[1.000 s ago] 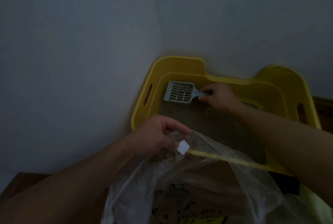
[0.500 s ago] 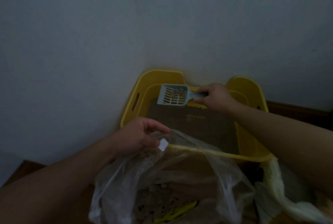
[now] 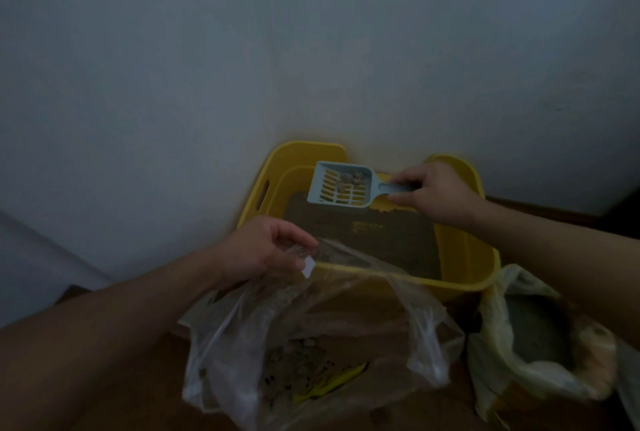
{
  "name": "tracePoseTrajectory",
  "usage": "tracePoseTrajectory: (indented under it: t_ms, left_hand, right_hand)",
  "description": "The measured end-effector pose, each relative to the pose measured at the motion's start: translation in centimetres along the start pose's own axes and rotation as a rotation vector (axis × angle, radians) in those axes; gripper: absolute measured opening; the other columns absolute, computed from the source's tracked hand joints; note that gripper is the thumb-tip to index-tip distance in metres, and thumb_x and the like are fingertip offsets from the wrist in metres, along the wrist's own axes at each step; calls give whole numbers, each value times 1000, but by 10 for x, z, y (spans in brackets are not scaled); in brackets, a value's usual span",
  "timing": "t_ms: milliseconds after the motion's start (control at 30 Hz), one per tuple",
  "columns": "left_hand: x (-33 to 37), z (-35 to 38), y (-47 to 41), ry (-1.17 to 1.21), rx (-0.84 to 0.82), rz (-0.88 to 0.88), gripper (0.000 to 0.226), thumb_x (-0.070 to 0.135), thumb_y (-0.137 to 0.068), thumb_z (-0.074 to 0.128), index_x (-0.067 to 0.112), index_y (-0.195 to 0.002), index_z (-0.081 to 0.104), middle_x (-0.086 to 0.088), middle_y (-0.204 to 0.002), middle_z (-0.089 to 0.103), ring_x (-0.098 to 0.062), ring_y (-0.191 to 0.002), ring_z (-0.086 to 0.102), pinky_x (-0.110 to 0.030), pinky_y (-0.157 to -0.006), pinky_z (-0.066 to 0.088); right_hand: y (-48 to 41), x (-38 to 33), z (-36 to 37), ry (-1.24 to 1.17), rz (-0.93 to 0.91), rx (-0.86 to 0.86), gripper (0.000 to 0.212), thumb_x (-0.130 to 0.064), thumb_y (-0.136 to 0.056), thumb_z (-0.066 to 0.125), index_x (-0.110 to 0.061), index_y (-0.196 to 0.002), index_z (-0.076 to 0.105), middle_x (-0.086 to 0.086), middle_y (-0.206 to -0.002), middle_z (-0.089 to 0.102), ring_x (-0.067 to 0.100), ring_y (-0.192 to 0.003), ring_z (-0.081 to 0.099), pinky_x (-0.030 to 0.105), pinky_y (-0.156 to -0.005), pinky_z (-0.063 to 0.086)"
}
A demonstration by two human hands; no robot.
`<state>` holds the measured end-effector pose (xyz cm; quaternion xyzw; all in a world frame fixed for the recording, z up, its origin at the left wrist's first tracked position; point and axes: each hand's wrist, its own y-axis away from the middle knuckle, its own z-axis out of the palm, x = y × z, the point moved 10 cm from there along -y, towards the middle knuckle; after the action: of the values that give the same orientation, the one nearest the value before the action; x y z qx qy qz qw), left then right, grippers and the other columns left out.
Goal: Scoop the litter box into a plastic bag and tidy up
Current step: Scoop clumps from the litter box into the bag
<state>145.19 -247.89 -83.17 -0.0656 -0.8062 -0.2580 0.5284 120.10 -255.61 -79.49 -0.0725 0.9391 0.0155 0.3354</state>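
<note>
A yellow litter box [image 3: 464, 257] stands against the wall, with brown litter [image 3: 374, 233] inside. My right hand [image 3: 433, 193] grips the handle of a pale blue slotted scoop [image 3: 341, 188], held above the litter near the box's far side. A few clumps lie in the scoop. My left hand [image 3: 266, 247] pinches the rim of a clear plastic bag [image 3: 311, 337], holding its mouth up at the box's near edge. Brown debris and something yellow show at the bag's bottom.
A second, yellowish bag [image 3: 540, 344] with grey contents sits to the right of the clear one. A plain wall [image 3: 311, 49] rises right behind the box. The floor [image 3: 429, 410] under the bags is brown. The light is dim.
The scoop has lifted out of the litter and moved slightly toward the right, clumps still in it. The view has pulled back and up. My left hand keeps hold of the bag's rim.
</note>
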Motion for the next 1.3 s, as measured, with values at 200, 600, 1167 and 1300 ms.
tracePoseTrajectory:
  t_ms: [200,600,1167,1300]
  left_hand:
    - [7,2,8,-10,-11,-2,34,-9,-77,75,17,-99,75,7,-78,75,-2,-71,66,-16,-67,52]
    - [8,5,16,-31,-12,-20,37,-11,-74,76,18,-97,75,10,-72,74,-1,-67,64,-15,-67,51]
    - [-2,2,4,68,28,-21,44,-19,-76,69,23,-87,79,3,-84,77,-5,-75,68,-19,-72,55]
    - [-9,3,1,91,26,-31,44,-20,-77,67,20,-92,77,3,-89,78,-7,-82,69,-18,-71,55]
  right_hand:
    - [18,-1,-11,48,-5,-3,22,-23,-82,78,-18,-104,77,6,-87,73,20,-79,65,28,-65,44]
    - [40,-9,-3,23,-3,-48,19,-29,-84,77,-25,-102,77,0,-91,74,17,-83,67,37,-76,55]
    - [15,1,17,-17,65,8,22,-28,-85,76,-22,-106,75,0,-92,70,15,-81,63,27,-64,47]
    - [10,8,28,-23,84,-10,21,-26,-85,76,-20,-105,76,3,-94,73,20,-84,66,35,-75,54]
